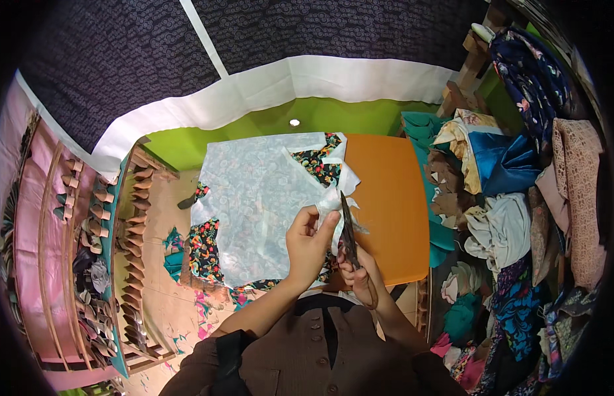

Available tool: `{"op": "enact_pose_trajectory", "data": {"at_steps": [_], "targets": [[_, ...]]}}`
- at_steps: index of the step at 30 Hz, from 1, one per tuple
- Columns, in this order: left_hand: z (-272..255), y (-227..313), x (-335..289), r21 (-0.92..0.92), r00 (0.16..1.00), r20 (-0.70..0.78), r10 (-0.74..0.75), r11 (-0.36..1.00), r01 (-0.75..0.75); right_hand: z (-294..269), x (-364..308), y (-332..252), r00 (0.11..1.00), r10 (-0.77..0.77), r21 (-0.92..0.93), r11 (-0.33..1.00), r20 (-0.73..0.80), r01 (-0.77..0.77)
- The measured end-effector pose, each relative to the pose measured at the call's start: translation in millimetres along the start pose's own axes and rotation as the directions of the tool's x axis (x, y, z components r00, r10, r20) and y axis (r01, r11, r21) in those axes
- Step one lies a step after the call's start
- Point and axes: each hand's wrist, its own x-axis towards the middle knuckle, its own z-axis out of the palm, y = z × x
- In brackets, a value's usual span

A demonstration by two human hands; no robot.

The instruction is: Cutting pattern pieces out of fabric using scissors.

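Large dark scissors (pixel 348 228) are gripped in my right hand (pixel 361 269), their blades pointing away from me along the fabric's right edge. Beside the blades, my left hand (pixel 310 241) pinches a lifted piece of white cloth (pixel 329 203) between thumb and fingers. That cloth seems to belong to the floral fabric (pixel 254 198), which lies mostly pale side up on the orange table (pixel 389 204). Its black face with red and orange flowers shows at the top fold and along the left and lower edges. Whether the blades are parted is hard to make out.
Piled cloth, including a blue satin piece (pixel 502 162) and a white bundle (pixel 502 228), fills the right side. Wooden shoe lasts (pixel 134 264) line a rack at left. Fabric scraps (pixel 208 307) litter the floor. A dark patterned curtain (pixel 333 30) hangs beyond the table.
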Motion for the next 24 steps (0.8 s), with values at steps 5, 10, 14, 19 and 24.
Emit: {"op": "enact_pose_trajectory", "data": {"at_steps": [5, 10, 14, 19, 24], "targets": [[19, 2, -3, -0.038, 0.997, -0.071, 0.015, 0.999, -0.018, -11, -5, -7, 0.999, 0.039, 0.056, 0.998, 0.028, -0.041], [36, 2, -6, -0.037, 0.997, -0.056, -0.047, 0.998, 0.045, -38, -10, -7, 0.998, -0.004, -0.046, 0.999, 0.060, 0.007], [51, 11, -9, -0.114, 0.999, -0.012, -0.040, 0.993, 0.038, -45, -6, -17, 0.996, -0.077, 0.011, 0.997, 0.047, 0.076], [59, 12, -11, -0.165, 0.997, 0.013, -0.078, 0.983, 0.079, -56, -13, -42, 0.990, 0.097, 0.006, 0.995, 0.102, -0.098], [65, 16, -17, -0.230, 0.998, -0.011, -0.060, 0.972, 0.056, -61, -19, -34, 0.986, 0.114, 0.055, 0.991, 0.122, -0.122]]}}
